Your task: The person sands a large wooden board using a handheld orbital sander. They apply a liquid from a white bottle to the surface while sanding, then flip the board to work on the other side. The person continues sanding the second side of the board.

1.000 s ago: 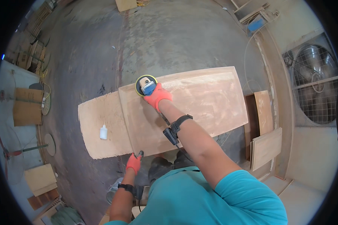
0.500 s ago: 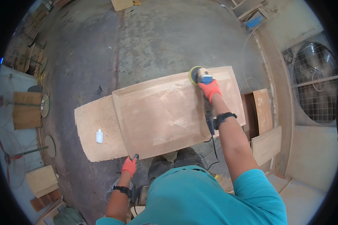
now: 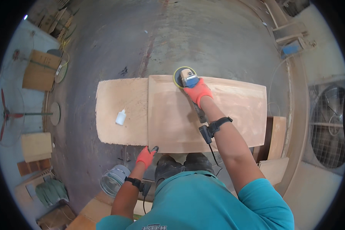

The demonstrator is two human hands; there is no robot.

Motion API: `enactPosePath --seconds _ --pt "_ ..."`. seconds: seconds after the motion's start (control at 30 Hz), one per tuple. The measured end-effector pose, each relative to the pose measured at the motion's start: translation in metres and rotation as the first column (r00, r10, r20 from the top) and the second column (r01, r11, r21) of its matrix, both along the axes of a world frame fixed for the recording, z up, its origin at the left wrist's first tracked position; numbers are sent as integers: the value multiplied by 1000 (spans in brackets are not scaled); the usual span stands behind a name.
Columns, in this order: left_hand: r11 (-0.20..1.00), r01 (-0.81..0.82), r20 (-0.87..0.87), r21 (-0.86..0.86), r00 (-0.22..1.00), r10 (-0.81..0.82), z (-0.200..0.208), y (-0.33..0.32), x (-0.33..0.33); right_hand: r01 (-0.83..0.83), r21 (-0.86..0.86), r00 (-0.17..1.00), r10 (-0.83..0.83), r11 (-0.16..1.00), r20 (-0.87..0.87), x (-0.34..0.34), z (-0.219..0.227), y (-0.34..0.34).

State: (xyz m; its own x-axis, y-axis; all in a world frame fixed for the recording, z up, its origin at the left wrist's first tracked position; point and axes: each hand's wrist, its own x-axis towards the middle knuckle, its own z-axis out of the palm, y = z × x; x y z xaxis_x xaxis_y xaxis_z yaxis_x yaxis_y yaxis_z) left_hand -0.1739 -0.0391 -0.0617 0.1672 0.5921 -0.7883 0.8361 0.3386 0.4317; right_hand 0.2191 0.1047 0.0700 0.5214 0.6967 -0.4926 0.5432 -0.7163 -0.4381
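Note:
An orbital sander [image 3: 188, 76] with a round, yellow-rimmed pad is in my right hand [image 3: 198, 92], which wears a red-orange glove. The pad sits at the far edge of a framed wooden panel [image 3: 234, 119], left of its middle, partly over the edge. My left hand [image 3: 145, 156], in a red glove with dark fingertips, grips the panel's near edge by its left corner, thumb on top; the other fingers are mostly hidden. Beneath the panel and jutting out to its left lies a rough-edged wooden board [image 3: 119, 94]. A white squeeze bottle [image 3: 120, 117] lies on that board.
A clear bucket [image 3: 114, 180] stands beside my left forearm. Boards [image 3: 276, 138] lean at the right, near a large caged fan [image 3: 327, 126]. Along the left wall are a red-bladed fan [image 3: 7, 114] and cardboard pieces [image 3: 41, 71]. The sander's cord [image 3: 213, 154] hangs toward me.
My right hand has moved the sander leftward along the panel's far edge. The view has turned and shifted, so the panel appears straighter and farther right. My left hand still holds the near edge.

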Motion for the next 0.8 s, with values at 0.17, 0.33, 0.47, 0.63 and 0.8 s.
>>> enactPosePath --seconds 0.17,0.33,0.47,0.63,0.8 --pt "1000 -27 39 -11 999 28 27 4 11 -137 -10 990 137 991 36 -56 1 37" --pt "998 -16 18 57 1000 15 24 0 13 -244 60 969 241 968 56 -71 -16 58" --pt "992 -95 66 89 994 89 6 -9 6 -425 -3 904 425 905 53 -101 2 38" --pt "952 -304 303 -39 904 301 -17 -19 3 -517 2 856 517 856 -1 -124 1 -18" --pt "697 -524 524 -489 463 715 -61 -47 -32 -611 1 792 611 792 -1 -142 2 -75"
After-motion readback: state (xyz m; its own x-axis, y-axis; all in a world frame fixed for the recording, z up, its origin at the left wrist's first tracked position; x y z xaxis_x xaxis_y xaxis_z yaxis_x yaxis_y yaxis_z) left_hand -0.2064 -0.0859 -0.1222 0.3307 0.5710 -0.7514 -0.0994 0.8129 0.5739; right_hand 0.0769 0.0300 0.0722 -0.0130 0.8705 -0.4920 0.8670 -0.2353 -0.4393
